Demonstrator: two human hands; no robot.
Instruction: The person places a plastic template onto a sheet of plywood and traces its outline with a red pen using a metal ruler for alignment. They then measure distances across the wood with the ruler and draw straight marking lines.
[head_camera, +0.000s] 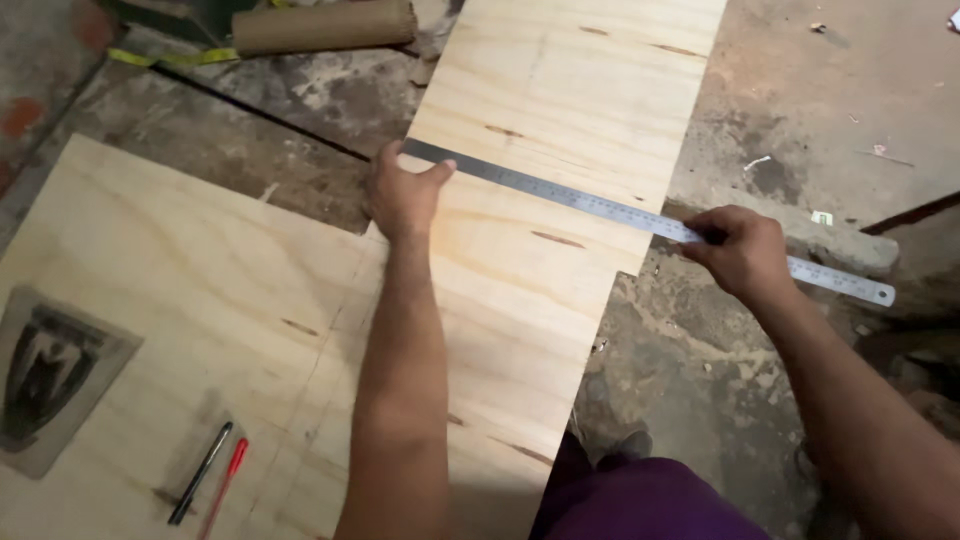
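Left hand (402, 192), right hand (738, 250), well apart, each pressing one long steel ruler (600, 205) across pale plywood strip (540, 200); two pens (210, 478) nearby.

The plywood board (560, 150) runs off the top edge; the right hand (738, 250) covers part of the steel ruler (600, 205).

Matt pale plywood board (560, 120), brushed steel ruler (600, 205) (perhaps satin).

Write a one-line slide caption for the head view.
Left hand and right hand press a long steel ruler across a pale plywood board.
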